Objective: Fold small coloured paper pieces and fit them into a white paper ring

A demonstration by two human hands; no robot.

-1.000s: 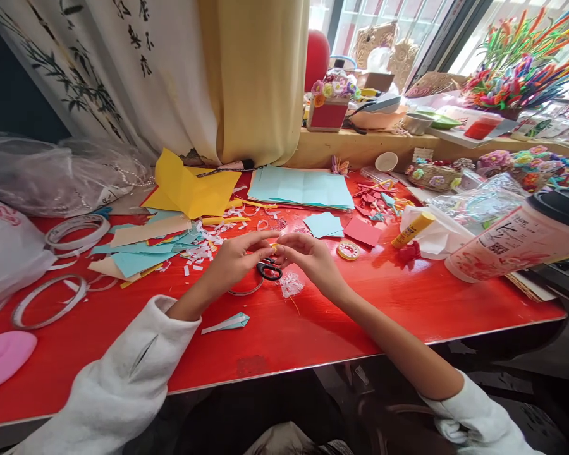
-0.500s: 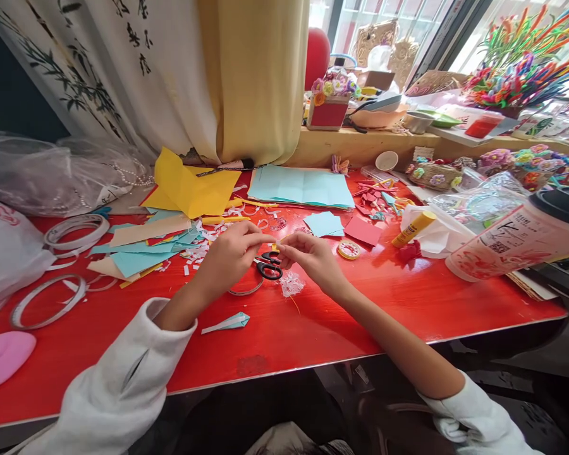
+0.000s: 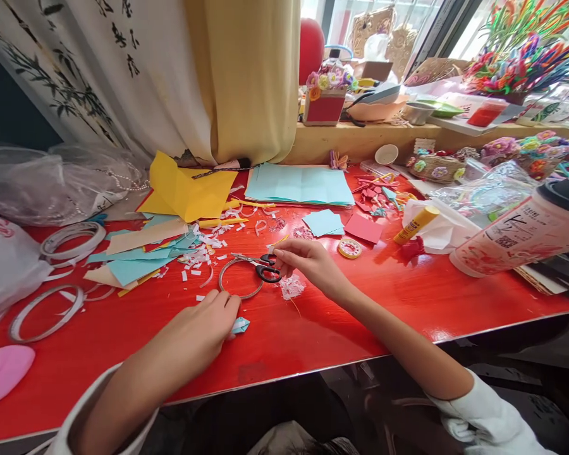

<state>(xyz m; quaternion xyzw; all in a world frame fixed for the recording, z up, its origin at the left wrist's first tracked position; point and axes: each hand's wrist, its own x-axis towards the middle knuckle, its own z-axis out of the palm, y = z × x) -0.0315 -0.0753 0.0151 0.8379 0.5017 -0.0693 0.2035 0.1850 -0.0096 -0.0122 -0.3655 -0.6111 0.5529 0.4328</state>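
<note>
My left hand [image 3: 207, 325] is low over the table, its fingers closed on a small folded light-blue paper piece [image 3: 241, 325], mostly hidden beneath them. My right hand [image 3: 308, 262] is raised with thumb and forefinger pinched together. A thin yellow strip [image 3: 281, 240] sticks out at those fingertips. Just below and left of the right fingers, black-handled scissors [image 3: 268, 273] lie partly across a roll of tape [image 3: 221, 278]. A crumpled whitish scrap [image 3: 292, 285] with a thin thread is under the right hand.
Paper scraps [image 3: 142, 249] and white snippets spread at the left, near tape rolls [image 3: 73, 240]. Blue sheets [image 3: 301, 185] lie at the back. Blue and red paper squares, a small round reel [image 3: 349, 248], a glue stick [image 3: 416, 225] and a large cup [image 3: 516, 234] stand rightward.
My left hand has left the right fingertips and moved down and left onto the folded blue paper, uncovering the scissors and tape roll. The right hand stays nearly in place, still pinching.
</note>
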